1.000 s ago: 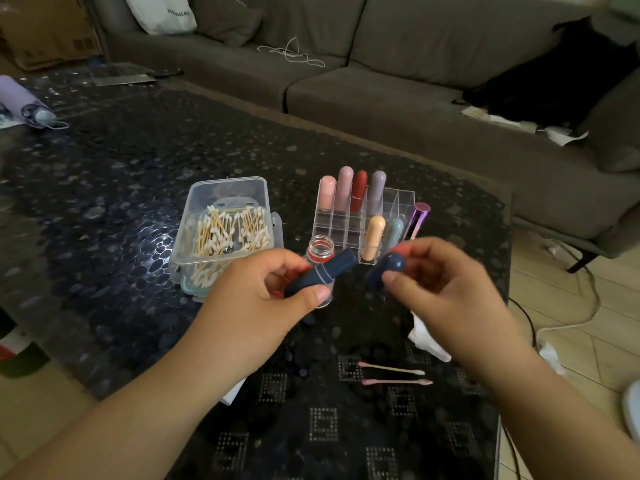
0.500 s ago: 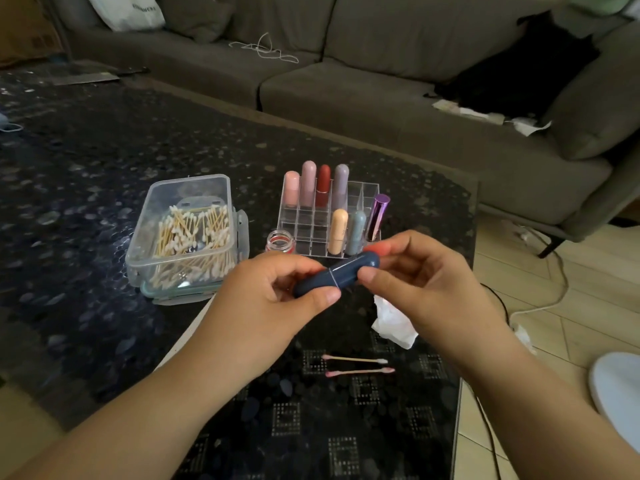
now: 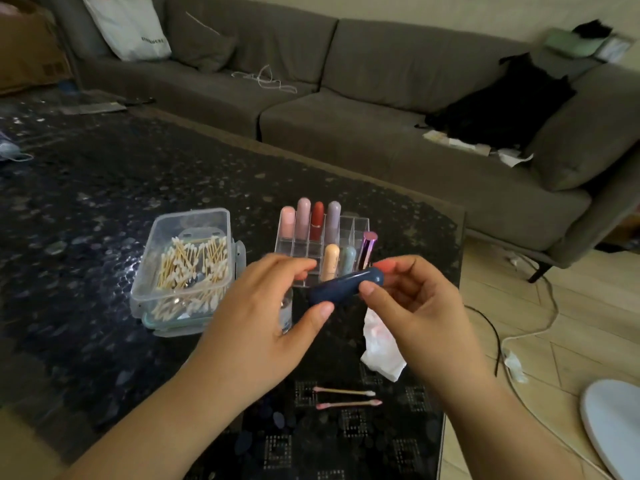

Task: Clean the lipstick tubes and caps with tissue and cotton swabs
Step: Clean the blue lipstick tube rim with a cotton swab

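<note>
Both hands hold 1 navy lipstick, a smooth, glossy capsule with rounded ends, capped, tilted with its right end higher, above the worktop. The left hand pinches its lower left end between thumb and curled fingers. The right hand pinches the upper right end, thumb in front, fingers curled behind.

Just behind the lipstick stands a clear acrylic organiser with square cells. 4 rounded tubes stand upright in its back row, 3 more in the front right cells, 1 of them metallic purple.

Left of the organiser sits a clear plastic box, lid off, filled with wooden-stemmed swabs. A small clear jar is partly hidden behind the left hand.

A crumpled white tissue with pink smears lies under the right hand. 2 used swabs, pink-tipped, lie parallel in front of it.

The worktop is dark, glossy, pebble-patterned; its right edge runs close beside the tissue. Bare surface extends widely to the left.
</note>
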`<control>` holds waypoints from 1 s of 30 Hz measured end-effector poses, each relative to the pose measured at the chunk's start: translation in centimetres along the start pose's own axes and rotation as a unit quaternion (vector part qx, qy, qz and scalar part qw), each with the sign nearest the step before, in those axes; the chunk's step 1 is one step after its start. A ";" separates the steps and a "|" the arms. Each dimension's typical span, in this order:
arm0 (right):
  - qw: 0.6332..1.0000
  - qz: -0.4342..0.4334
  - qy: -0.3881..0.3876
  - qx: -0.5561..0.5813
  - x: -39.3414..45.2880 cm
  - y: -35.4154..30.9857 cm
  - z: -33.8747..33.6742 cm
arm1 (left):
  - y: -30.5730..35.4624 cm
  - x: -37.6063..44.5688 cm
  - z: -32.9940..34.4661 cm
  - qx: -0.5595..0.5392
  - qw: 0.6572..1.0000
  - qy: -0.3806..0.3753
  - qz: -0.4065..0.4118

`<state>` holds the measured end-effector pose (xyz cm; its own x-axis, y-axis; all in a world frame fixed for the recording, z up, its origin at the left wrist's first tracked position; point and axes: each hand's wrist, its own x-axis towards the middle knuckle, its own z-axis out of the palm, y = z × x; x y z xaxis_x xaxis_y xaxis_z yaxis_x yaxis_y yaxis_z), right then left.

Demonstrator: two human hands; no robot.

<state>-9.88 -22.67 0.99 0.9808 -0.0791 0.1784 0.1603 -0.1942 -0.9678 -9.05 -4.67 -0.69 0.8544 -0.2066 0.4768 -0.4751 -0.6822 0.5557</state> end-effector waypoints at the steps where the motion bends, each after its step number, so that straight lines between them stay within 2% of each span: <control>1: 0.999 -0.005 0.028 -0.018 0.5 -0.5 -0.2 | 0.0 0.4 -0.5 0.026 1.000 0.014 0.004; 4: 0.989 -0.041 0.090 -0.111 3.3 -2.3 -1.1 | -0.1 2.6 -2.1 0.114 0.993 0.039 0.019; 6: 0.976 -0.067 0.099 -0.185 6.0 -3.7 -1.6 | 0.2 4.5 -3.2 0.157 0.987 0.022 0.024; 9: 0.953 -0.073 0.068 -0.286 10.3 -5.0 -1.5 | 0.0 7.3 -3.7 0.211 0.976 -0.019 0.045; 15: 0.896 -0.034 -0.034 -0.441 15.6 -3.1 0.4 | -2.0 10.7 -2.0 0.317 0.940 -0.083 0.090; 21: 0.867 -0.001 -0.073 -0.493 17.2 -0.6 1.3 | -4.3 11.0 -0.7 0.317 0.937 -0.103 0.099; 25: 0.864 0.022 -0.090 -0.495 18.0 0.7 1.5 | -4.8 10.6 -0.2 0.303 0.944 -0.097 0.089; 28: 0.875 0.046 -0.103 -0.470 17.9 0.8 1.4 | -5.2 10.3 0.0 0.282 0.951 -0.096 0.081; 30: 0.878 0.027 -0.095 -0.468 17.1 0.1 1.4 | -5.3 10.1 -0.1 0.258 0.959 -0.092 0.072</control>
<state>7.07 -22.71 3.67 0.9993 0.0340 0.0179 0.0383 -0.9212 -0.3872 2.09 -3.09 1.29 0.8333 -0.4123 0.3682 -0.4635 -0.8841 0.0590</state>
